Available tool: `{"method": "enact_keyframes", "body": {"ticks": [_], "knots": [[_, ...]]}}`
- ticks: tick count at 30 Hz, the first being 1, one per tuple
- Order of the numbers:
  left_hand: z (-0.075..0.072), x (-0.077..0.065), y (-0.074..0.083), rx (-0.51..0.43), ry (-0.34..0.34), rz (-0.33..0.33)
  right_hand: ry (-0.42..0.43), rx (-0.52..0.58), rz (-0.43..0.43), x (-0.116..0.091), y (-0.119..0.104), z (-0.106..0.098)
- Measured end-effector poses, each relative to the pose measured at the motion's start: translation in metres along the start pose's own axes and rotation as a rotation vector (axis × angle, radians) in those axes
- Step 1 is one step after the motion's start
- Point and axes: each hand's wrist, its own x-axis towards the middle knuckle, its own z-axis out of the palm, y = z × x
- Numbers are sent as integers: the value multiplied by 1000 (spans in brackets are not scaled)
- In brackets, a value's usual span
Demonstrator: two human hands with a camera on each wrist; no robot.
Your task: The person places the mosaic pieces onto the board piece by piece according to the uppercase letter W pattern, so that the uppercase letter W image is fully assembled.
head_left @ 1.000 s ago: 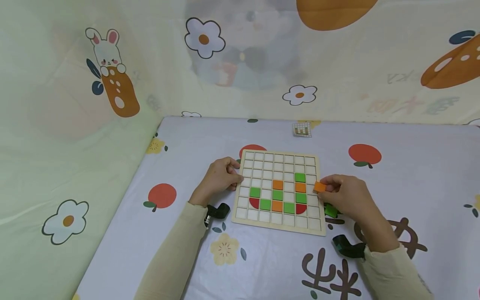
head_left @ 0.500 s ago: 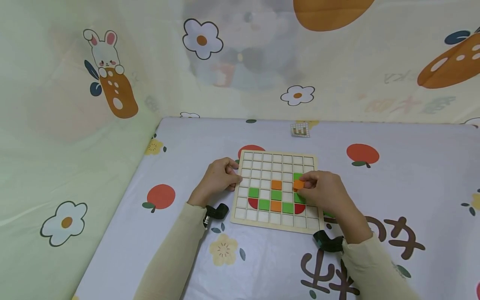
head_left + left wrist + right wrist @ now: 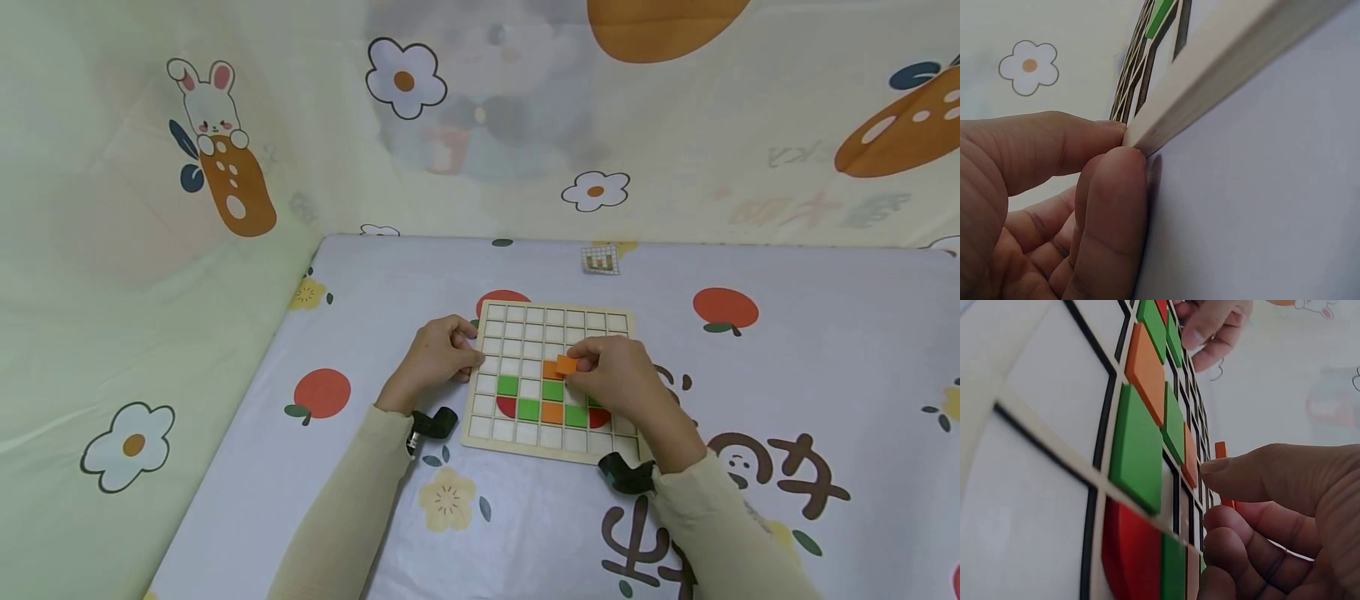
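Observation:
A wooden grid board lies flat on the printed tablecloth, with white cells and several flat tiles in green, orange and red. My left hand pinches the board's left edge, thumb and fingertips meeting the wooden rim in the left wrist view. Over the middle of the grid, my right hand pinches an orange square tile between thumb and fingers. In the head view this tile overlaps a set orange tile. The right hand hides the grid's right-hand tiles; a red rounded tile shows in the right wrist view.
A small card printed with a grid pattern lies behind the board. Patterned cloth walls stand at the back and left. A black wrist camera sits on each wrist, the right one close to the board's near right corner.
My right hand has carried the orange tile leftward from beyond the board's right edge to the middle of the grid. The left hand keeps its place at the left edge.

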Motion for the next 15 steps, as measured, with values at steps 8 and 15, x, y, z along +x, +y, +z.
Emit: {"method": "enact_keyframes", "body": {"ticks": [8, 15], "knots": [[0, 1, 0, 1, -5, -1, -20, -17, -8, 6, -10, 8], [-1, 0, 1, 4, -4, 1, -23, -52, -55, 11, -17, 15]]}}
